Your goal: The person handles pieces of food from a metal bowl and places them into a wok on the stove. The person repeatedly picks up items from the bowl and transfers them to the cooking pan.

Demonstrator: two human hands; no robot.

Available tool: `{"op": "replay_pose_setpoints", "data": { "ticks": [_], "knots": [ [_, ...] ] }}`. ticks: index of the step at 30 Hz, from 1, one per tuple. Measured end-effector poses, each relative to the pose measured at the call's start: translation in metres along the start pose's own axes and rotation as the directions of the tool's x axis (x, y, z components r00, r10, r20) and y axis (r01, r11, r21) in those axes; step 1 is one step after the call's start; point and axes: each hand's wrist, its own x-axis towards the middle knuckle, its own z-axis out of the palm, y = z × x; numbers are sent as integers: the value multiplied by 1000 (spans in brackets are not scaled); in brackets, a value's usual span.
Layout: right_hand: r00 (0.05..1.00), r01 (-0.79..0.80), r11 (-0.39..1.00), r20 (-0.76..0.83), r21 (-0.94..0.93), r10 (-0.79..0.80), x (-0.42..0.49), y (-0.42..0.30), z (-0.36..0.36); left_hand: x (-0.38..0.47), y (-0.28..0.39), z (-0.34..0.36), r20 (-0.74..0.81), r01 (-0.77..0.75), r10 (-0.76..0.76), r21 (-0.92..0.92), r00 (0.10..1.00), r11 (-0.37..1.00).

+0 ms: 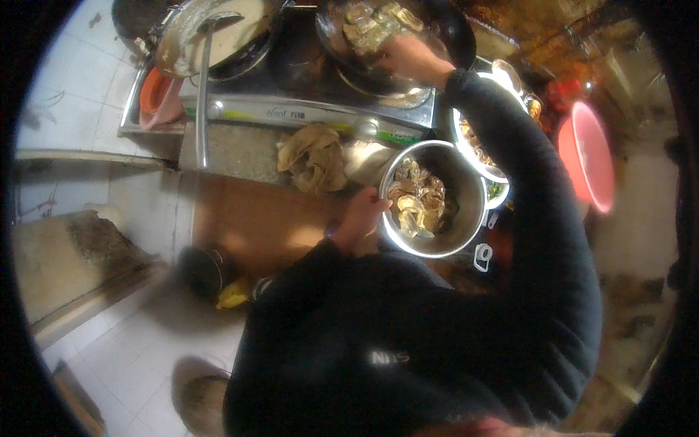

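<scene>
My left hand (360, 218) grips the left rim of a deep stainless steel pot (464, 229), which holds shell-like, brownish pieces of food (418, 199). Over the wok (453, 33) on the right side of the stove, my right hand (407, 57) reaches in at a heap of similar pieces (374, 27). Its fingers are blurred and partly hidden, so whether they hold any is unclear. A crumpled tan cloth (314, 158) lies in front of the stove, left of the pot.
On the stove's left side, a pan of pale liquid (235, 43) has a metal ladle (202, 109) resting in it. An orange bowl (155, 93) sits by the stove's left end. A white-rimmed bowl (464, 139) and a pink basin (587, 158) stand to the right.
</scene>
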Motion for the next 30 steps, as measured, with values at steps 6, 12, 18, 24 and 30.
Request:
{"op": "replay_pose_setpoints", "data": {
  "ticks": [6,12,18,24,30],
  "knots": [
    [961,-84,995,-261,47,93,-69,-5,-55,1,-10,3,-39,-98,95,-107,995,989],
    [886,-261,779,-178,571,428,-221,-12,-54,22,-24,-1,-53,-23,19,-75,998,997],
    [594,-498,469,-107,730,797,-335,34,-38,28,-32,-9,45,-27,34,-151,998,988],
    [406,-472,258,-52,843,912,-363,166,-40,14,-21,4,-160,-39,-3,-255,987,966],
    [629,-561,627,-214,540,747,-274,323,9,-3,-17,30,-386,-71,-28,-241,922,968]
  ]
}}
